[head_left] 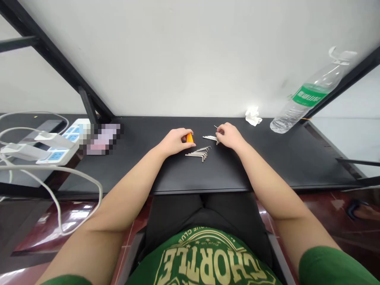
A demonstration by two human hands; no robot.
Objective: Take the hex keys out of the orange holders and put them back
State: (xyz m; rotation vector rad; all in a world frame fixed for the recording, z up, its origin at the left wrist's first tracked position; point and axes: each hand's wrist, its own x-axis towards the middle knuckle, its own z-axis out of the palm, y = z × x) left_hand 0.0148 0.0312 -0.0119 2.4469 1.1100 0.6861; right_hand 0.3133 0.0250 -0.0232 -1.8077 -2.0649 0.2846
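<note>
My left hand (175,141) rests on the black shelf (148,166) with its fingers curled round a small orange holder (190,138). My right hand (228,135) sits just to the right, fingers pinched on a thin metal hex key whose tip sticks up near the fingertips. A few silver hex keys (210,138) lie flat beside that hand. A second fanned group of several hex keys (199,153) lies on the shelf just in front of and between both hands.
A crumpled white tissue (253,116) and a tilted clear water bottle with a green label (308,97) are at the back right. A white power strip (59,147) with plugs and cables sits at the left. Black frame bars run diagonally on both sides.
</note>
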